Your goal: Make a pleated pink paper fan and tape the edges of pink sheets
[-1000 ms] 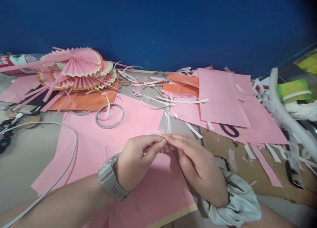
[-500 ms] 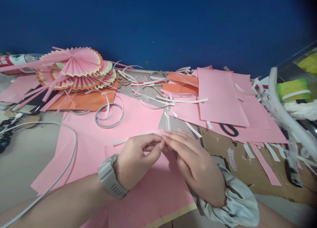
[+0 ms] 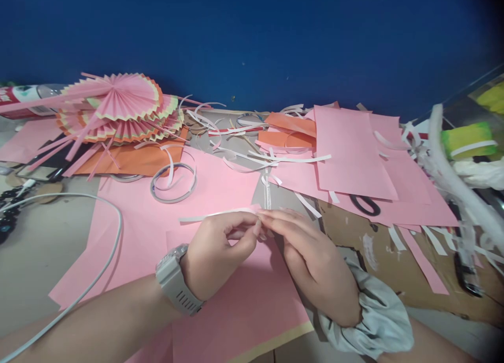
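Note:
My left hand (image 3: 222,242), with a grey watch (image 3: 179,279) on the wrist, is closed, its thumb and forefinger pinched together. A narrow paper strip (image 3: 197,217), white to pale pink, passes behind its knuckles and ends at the fingertips. My right hand (image 3: 311,258) reaches in from the other side, its fingers pressed together and meeting the left fingertips on the strip's end. What lies between the fingertips is mostly hidden. Under both hands lies a pink paper sheet (image 3: 240,300), over a larger pink sheet (image 3: 137,231).
Pleated paper rosettes (image 3: 129,97) sit at back left. A roll of tape (image 3: 153,190) lies on the pink sheet. Pink sheets (image 3: 350,153) and orange paper (image 3: 291,129) are stacked at right, above cardboard (image 3: 346,242) with a black handle loop (image 3: 366,211). A white cable (image 3: 114,247) curves at left.
Both hands stay almost where they were, fingertips still together. The right fingers have shifted very slightly. The view has moved a little.

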`<state>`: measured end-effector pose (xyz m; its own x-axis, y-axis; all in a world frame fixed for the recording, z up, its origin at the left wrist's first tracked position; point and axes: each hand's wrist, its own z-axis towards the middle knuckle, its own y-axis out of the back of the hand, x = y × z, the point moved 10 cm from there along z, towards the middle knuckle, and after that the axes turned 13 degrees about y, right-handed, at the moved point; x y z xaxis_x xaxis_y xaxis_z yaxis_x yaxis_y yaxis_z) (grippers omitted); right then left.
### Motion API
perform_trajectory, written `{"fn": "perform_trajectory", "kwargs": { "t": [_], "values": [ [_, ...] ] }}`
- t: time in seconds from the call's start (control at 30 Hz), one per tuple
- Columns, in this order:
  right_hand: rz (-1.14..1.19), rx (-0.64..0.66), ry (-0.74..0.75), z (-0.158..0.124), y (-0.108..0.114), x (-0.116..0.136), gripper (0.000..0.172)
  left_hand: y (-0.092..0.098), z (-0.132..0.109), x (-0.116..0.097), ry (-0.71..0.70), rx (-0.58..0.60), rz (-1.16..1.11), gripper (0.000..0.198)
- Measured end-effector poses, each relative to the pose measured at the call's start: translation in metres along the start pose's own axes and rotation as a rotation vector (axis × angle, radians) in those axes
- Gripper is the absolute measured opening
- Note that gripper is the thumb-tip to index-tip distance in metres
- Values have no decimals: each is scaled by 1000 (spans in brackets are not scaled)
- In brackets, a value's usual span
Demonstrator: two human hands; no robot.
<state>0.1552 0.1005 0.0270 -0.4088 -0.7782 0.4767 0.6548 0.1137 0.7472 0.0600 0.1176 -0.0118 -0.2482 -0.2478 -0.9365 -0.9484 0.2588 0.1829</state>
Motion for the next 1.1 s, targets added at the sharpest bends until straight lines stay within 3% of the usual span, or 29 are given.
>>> {"fn": "perform_trajectory", "kwargs": {
  "t": [0.27, 0.77, 1.1],
  "values": [
    [19, -11, -25, -1, 0, -2, 40, -1, 0, 2, 19, 14, 9, 23],
    [218, -67, -313, -7, -3, -27, 19, -3, 0, 2, 12, 19, 28, 21],
    [34, -89, -160, -2, 4, -13, 27, -3, 1, 1, -17, 32, 7, 23]
  ]
}}
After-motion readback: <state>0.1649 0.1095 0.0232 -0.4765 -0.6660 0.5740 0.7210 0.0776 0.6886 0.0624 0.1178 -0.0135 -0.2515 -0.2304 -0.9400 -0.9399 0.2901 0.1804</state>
